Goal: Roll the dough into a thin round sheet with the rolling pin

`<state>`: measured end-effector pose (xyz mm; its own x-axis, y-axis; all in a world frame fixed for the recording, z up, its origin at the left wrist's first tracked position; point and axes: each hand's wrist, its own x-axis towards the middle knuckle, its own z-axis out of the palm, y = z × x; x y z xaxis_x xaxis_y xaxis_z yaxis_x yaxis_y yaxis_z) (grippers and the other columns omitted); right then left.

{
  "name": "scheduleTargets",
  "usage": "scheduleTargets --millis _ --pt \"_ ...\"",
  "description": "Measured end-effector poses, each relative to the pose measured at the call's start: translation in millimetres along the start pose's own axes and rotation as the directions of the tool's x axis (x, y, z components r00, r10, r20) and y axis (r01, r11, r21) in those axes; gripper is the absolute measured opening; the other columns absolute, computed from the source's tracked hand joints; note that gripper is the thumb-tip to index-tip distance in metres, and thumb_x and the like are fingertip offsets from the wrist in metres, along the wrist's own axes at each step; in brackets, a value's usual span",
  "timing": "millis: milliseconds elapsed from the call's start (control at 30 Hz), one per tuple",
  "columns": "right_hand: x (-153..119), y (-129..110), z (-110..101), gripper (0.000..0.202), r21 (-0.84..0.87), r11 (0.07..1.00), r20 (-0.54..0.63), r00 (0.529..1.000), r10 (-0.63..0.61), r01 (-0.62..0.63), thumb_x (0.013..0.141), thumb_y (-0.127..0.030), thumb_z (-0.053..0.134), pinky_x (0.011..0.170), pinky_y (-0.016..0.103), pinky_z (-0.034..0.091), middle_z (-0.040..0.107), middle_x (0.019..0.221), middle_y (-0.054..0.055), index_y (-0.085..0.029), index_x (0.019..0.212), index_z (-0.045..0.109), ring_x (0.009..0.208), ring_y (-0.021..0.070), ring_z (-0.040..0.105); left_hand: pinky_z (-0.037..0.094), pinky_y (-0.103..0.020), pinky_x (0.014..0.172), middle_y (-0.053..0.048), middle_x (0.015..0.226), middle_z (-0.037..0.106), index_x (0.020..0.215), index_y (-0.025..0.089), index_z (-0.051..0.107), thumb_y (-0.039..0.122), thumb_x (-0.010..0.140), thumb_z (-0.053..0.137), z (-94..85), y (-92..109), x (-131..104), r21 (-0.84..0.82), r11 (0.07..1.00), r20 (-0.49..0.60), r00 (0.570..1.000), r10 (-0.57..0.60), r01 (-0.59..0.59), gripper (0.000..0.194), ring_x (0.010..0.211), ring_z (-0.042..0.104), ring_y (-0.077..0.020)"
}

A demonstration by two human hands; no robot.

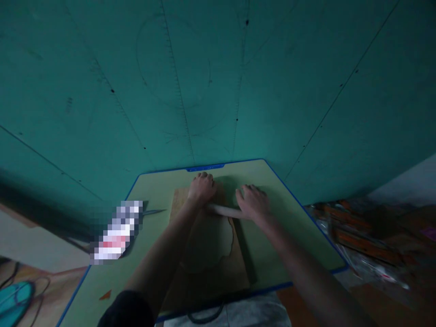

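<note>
the pale rod (226, 211) lies across the far part of a pale flat sheet (211, 240) on the wooden board (238, 274), on the bench (279, 254). the left hand (202, 187) and right hand (254, 202) are apart, palms down at its two ends, fingers pointing forward; whether they grip is unclear. a pixelated item (117, 234) sits left, contents unreadable.

Dark sleeve (126, 309) on the left arm; pale grey, creased cloth (254, 313) at the lap.
</note>
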<state>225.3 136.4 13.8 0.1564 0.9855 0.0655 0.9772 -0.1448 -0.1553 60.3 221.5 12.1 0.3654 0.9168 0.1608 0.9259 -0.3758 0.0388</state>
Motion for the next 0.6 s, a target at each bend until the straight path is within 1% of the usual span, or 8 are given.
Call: scheduleTargets --millis 100,200,267,333,400,433,500,600 --pt "0.8 -1.1 -2.2 0.037 0.015 0.999 -0.039 0.999 0.037 -0.037 0.103 -0.033 0.036 0.085 0.036 0.048 0.072 0.111 0.013 -0.017 0.107 0.069 0.102 0.0246 0.068 0.052 -0.041 0.091 -0.019 0.113 0.069 0.108 0.01 0.07 0.023 0.097 0.042 1.8 -0.1 5.9 -0.002 1.0 -0.012 1.0 0.024 -0.024 0.032 0.109 0.064 -0.0299" --pt "-10.6 -4.6 -4.0 0.035 0.02 1.0 -0.02 1.0 -0.022 0.023 0.103 -0.031 0.036 0.082 0.033 0.048 0.073 0.109 0.012 -0.017 0.106 0.068 0.1 0.023 0.069 0.051 -0.042 0.091 -0.018 0.109 0.07 0.105 0.012 0.07 0.021 0.096 0.043 0.8 -2.8 -5.1 -0.012 0.999 -0.018 0.999 0.044 -0.045 0.03 0.107 0.064 -0.0293" --pt "-27.3 -8.4 -4.8 0.034 0.015 0.996 -0.014 0.996 -0.09 0.09 0.104 -0.031 0.037 0.081 0.032 0.047 0.072 0.108 0.012 -0.018 0.106 0.068 0.098 0.022 0.069 0.05 -0.041 0.092 -0.015 0.107 0.07 0.1 0.017 0.071 0.02 0.096 0.044 -0.9 -6.0 -21.2 -0.024 0.997 -0.019 0.997 0.078 -0.079 0.028 0.108 0.063 -0.0282" --pt "-50.0 -12.5 -5.6 0.033 0.008 0.983 -0.011 0.983 -0.181 0.181 0.105 -0.033 0.037 0.082 0.032 0.047 0.072 0.107 0.011 -0.019 0.106 0.067 0.098 0.0222 0.068 0.05 -0.041 0.093 -0.013 0.108 0.07 0.098 0.02 0.072 0.022 0.098 0.043 -3.0 -10.1 -40.2 -0.039 0.994 -0.029 0.995 0.099 -0.1 0.029 0.107 0.063 -0.0273" --pt "-74.2 -15.3 -6.6 0.033 0.004 0.963 -0.009 0.963 -0.27 0.27 0.105 -0.036 0.039 0.081 0.033 0.047 0.071 0.107 0.011 -0.02 0.111 0.066 0.099 0.0237 0.067 0.05 -0.042 0.094 -0.012 0.112 0.07 0.102 0.021 0.071 0.024 0.1 0.04 -5.1 -15.2 -56.8 -0.053 0.994 -0.053 0.995 0.09 -0.093 0.032 0.107 0.063 -0.0265" --pt "-85.1 -15.6 -7.1 0.033 0.004 0.955 -0.006 0.955 -0.296 0.296 0.104 -0.038 0.039 0.08 0.033 0.048 0.07 0.108 0.011 -0.021 0.114 0.066 0.099 0.0245 0.067 0.05 -0.041 0.095 -0.011 0.114 0.07 0.105 0.021 0.07 0.024 0.101 0.039 -6.1 -18.0 -62.9 -0.06 0.994 -0.065 0.994 0.085 -0.089 0.031 0.107 0.064 -0.0259" --pt "-101.4 -14.0 -7.6 0.033 0.004 0.952 0.009 0.952 -0.306 0.306 0.104 -0.04 0.04 0.074 0.032 0.048 0.069 0.109 0.012 -0.022 0.116 0.065 0.098 0.0253 0.068 0.05 -0.04 0.096 -0.011 0.118 0.07 0.108 0.02 0.069 0.024 0.1 0.042 -7.9 -23.6 -70.2 -0.07 0.994 -0.085 0.993 0.081 -0.087 0.029 0.109 0.064 -0.0249" --pt "-110.2 -8.3 -5.7 0.031 -0.001 0.965 0.07 0.963 -0.261 0.261 0.105 -0.039 0.04 0.066 0.03 0.048 0.072 0.102 0.01 -0.023 0.107 0.066 0.089 0.0245 0.072 0.049 -0.041 0.096 -0.013 0.121 0.069 0.109 0.018 0.069 0.023 0.101 0.041 -10.2 -28.0 -74.1 -0.073 0.993 -0.113 0.99 0.085 -0.094 0.029 0.111 0.064 -0.0264"
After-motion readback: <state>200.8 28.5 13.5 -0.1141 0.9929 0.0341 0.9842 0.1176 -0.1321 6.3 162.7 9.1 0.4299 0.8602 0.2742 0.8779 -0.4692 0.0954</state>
